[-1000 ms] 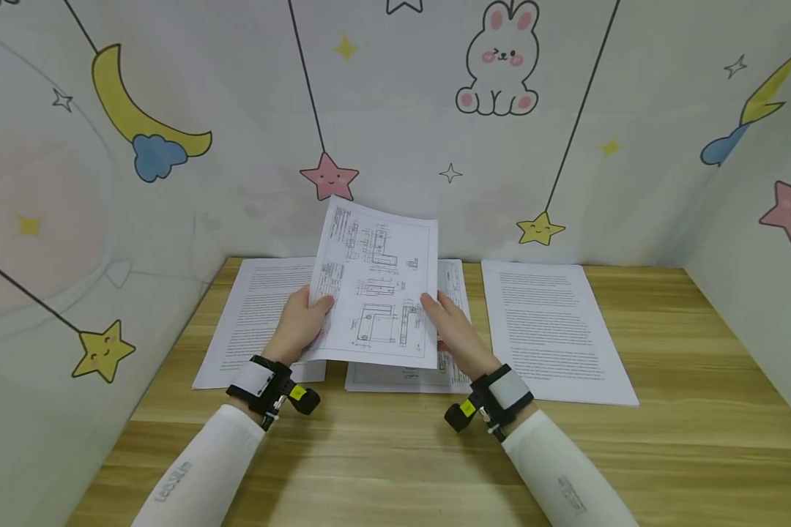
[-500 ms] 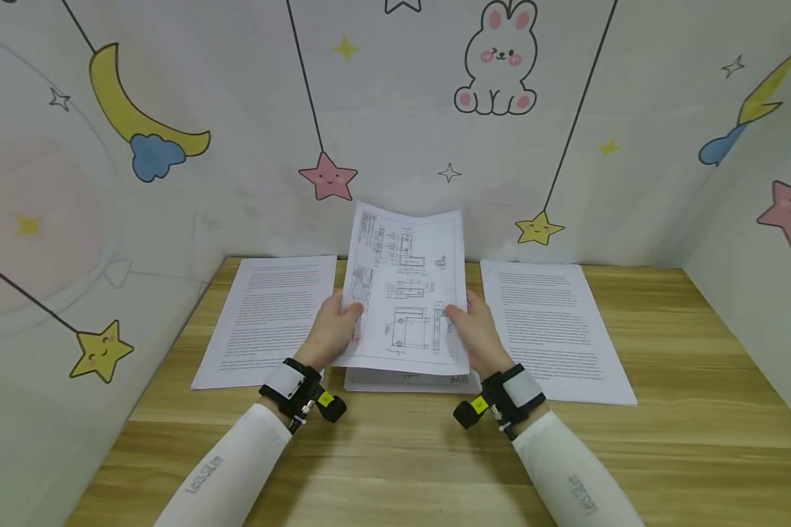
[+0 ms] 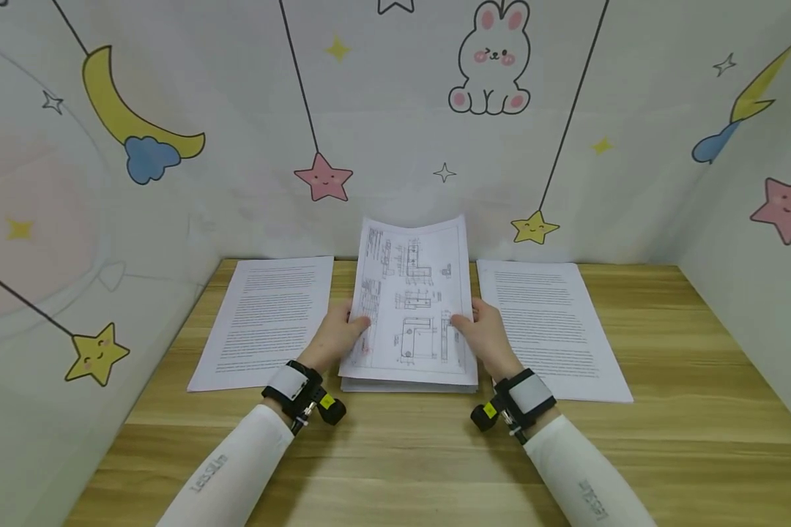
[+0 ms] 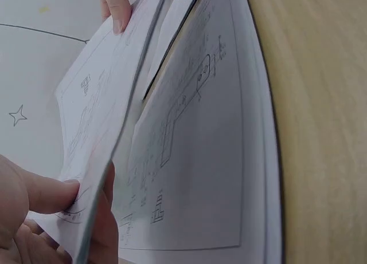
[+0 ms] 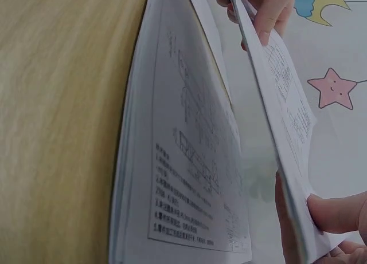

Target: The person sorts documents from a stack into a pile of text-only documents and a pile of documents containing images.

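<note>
Both hands hold one white sheet of technical drawings (image 3: 411,300) by its side edges, tilted up over the middle paper stack (image 3: 409,386). My left hand (image 3: 351,331) pinches the left edge, thumb on top, and my right hand (image 3: 466,327) pinches the right edge. In the left wrist view the thumb (image 4: 46,195) presses the held sheet (image 4: 97,132) above the stack's top drawing (image 4: 195,161). The right wrist view shows the right thumb (image 5: 338,212) on the held sheet (image 5: 287,103) over the stack (image 5: 189,161).
A page of printed text (image 3: 266,318) lies left of the stack and another text page (image 3: 547,329) lies to its right on the wooden table (image 3: 395,454). Decorated walls (image 3: 395,110) close in the back and both sides.
The held drawing sheet has moved right and come down, from over the left side of the stack to squarely above it. Both hands went with it.
</note>
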A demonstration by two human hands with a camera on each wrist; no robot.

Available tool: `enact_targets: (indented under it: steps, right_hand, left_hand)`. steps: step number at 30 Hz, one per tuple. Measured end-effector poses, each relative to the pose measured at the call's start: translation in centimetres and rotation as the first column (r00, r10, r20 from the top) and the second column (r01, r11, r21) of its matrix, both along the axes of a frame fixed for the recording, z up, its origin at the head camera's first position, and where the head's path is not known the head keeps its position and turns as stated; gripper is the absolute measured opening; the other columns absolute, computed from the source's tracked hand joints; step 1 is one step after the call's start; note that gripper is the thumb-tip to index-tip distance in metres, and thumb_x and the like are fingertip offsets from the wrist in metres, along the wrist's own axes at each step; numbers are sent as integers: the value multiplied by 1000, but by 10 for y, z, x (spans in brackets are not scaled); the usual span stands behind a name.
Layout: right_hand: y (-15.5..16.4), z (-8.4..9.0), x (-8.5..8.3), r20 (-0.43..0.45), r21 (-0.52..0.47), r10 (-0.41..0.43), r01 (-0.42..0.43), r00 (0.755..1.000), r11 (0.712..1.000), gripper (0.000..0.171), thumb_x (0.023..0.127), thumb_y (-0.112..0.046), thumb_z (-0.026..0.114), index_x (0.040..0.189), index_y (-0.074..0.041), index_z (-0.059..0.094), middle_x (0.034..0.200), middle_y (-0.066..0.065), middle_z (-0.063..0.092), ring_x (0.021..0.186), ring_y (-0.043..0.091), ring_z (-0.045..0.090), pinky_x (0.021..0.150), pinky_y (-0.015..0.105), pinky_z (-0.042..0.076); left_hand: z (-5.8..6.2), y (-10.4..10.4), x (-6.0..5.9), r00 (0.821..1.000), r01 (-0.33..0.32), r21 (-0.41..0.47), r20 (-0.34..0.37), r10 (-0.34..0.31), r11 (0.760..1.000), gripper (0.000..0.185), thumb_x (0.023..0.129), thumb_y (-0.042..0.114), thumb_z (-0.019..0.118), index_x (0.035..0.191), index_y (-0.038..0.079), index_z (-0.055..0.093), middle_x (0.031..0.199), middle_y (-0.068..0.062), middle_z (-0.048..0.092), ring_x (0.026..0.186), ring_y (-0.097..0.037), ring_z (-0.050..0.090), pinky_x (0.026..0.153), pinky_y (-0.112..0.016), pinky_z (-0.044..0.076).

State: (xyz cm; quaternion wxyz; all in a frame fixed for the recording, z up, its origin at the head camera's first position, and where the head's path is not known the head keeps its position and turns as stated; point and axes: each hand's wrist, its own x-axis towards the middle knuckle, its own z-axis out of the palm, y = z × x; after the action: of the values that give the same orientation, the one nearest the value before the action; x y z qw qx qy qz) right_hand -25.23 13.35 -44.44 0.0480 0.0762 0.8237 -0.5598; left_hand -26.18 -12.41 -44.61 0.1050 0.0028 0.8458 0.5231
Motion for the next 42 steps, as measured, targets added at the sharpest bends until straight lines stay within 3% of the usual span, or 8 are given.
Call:
enact_targets:
  steps: [8,12,18,25,30,33,37,42]
  right_hand:
    - [2,-11,-4,20,87,26,-28,999,996,50,95,-16,62,142,-6,48,115,20,68,88,22,68,68,25,53]
    - [3,-16,-6,25,133,48,-51,999,990,53,94,-15,63,144,-6,47,115,20,68,87,22,69,68,26,54]
    - [2,-18,-6,5,203,85,-84,996,976,56,95,-14,62,147,-4,43,118,21,68,92,25,69,72,29,56]
    - [-2,-14,-8,9,397,122,-116,992,911,62,98,-13,56,152,4,30,141,28,54,118,35,63,92,43,56]
    - [-2,-14,-10,-7,453,176,-154,984,878,71,96,-10,60,156,0,23,131,30,60,84,29,71,60,29,53]
    - [-3,-15,-11,-5,499,206,-176,979,849,67,95,-9,61,154,-2,31,130,28,62,75,22,67,55,25,46]
    - [-5,-13,-11,33,574,235,-211,972,792,50,96,-11,60,144,-3,49,140,21,58,89,22,65,63,25,46]
    - [-8,-7,-10,68,633,249,-235,966,737,38,97,-14,61,134,-6,60,134,17,64,92,23,64,62,23,44]
  left_hand:
    - [-14,-1,-6,995,-44,-8,91,45,999,43,99,20,59,139,8,51,118,-16,67,88,-19,69,71,-27,56]
    - [-18,1,-7,997,-36,-104,59,43,994,44,97,21,62,137,5,53,115,-16,67,87,-19,68,70,-27,55]
    - [-20,3,-6,1000,-19,-276,-15,15,961,41,95,22,64,131,2,57,113,-15,67,88,-19,65,74,-30,54]
    - [-18,2,-4,999,-17,-334,-38,5,943,40,95,24,65,127,2,59,109,-14,68,84,-19,65,69,-29,54]
    - [-19,2,-3,999,-22,-364,-37,9,931,33,94,25,66,120,5,62,95,-10,70,73,-16,65,59,-24,50]
    - [-19,2,-3,999,-24,-395,-44,7,918,32,93,25,67,118,5,63,95,-9,71,73,-15,65,58,-24,50]
    - [-17,3,-1,999,-27,-454,-51,4,890,35,92,28,69,118,5,63,97,-10,71,75,-17,65,60,-25,51]
    - [-16,0,-2,998,-33,-519,-64,0,854,51,90,34,71,131,5,58,102,-10,72,76,-18,65,59,-25,47]
